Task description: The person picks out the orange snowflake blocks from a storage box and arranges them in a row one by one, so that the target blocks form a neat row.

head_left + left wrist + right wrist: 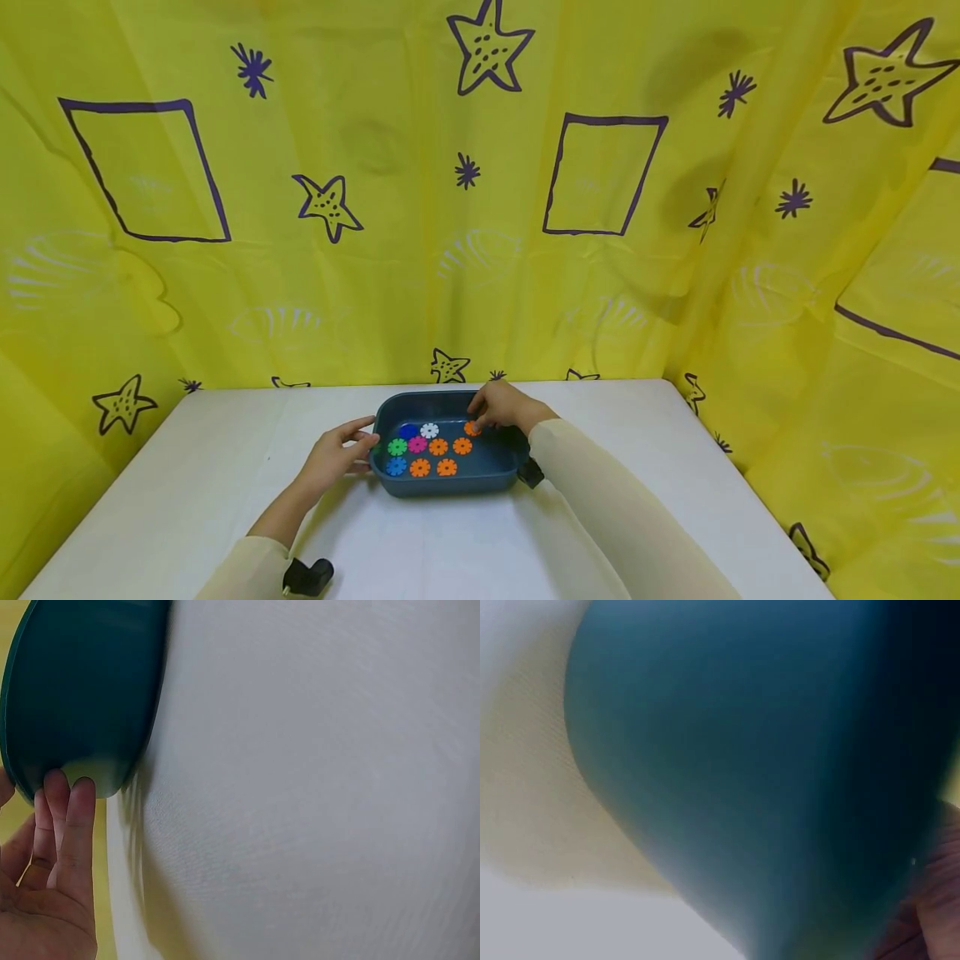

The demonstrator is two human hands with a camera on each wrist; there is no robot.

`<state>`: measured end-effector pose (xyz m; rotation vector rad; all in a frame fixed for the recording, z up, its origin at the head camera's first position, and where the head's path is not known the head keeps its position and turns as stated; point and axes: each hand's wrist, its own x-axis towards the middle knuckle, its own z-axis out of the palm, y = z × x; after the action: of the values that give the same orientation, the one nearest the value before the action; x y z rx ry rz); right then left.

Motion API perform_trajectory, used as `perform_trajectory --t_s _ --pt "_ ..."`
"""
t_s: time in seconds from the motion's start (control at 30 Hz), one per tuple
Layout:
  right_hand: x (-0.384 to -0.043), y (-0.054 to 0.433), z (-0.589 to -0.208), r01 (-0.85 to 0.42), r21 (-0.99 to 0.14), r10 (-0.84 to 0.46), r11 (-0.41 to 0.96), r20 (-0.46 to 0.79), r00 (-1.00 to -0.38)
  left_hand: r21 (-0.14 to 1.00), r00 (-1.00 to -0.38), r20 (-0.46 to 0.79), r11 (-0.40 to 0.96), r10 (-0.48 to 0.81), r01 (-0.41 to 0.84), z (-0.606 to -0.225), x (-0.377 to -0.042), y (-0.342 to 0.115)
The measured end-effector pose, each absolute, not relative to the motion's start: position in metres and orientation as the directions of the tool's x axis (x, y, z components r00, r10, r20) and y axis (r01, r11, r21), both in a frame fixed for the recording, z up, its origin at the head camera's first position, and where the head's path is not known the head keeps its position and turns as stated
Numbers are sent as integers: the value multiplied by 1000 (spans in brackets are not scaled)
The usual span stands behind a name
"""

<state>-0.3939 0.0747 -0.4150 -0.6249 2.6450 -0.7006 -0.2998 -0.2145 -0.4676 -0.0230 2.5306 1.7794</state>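
Note:
A dark teal plastic tub with rounded corners stands on the table. Lying spread on its floor are several notched snowflake discs: orange ones, a pink one, a white one, a green one and blue ones. My left hand rests against the tub's left end; in the left wrist view its straight fingers touch the outer wall. Reaching over the right part of the tub, my right hand pinches an orange snowflake disc near the back. The tub's wall hides those fingertips in the right wrist view.
The tub sits towards the back of a white-covered table. Behind it and along the sides hangs a yellow curtain with starfish drawings. A black wrist device shows on the left sleeve.

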Motion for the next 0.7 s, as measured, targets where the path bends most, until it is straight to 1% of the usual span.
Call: perform_trajectory --t_s 0.7 --pt "-396 66 -405 -286 -433 -438 855 -306 -845 949 -998 -57 311 -13 -58 -472 -299 -215"
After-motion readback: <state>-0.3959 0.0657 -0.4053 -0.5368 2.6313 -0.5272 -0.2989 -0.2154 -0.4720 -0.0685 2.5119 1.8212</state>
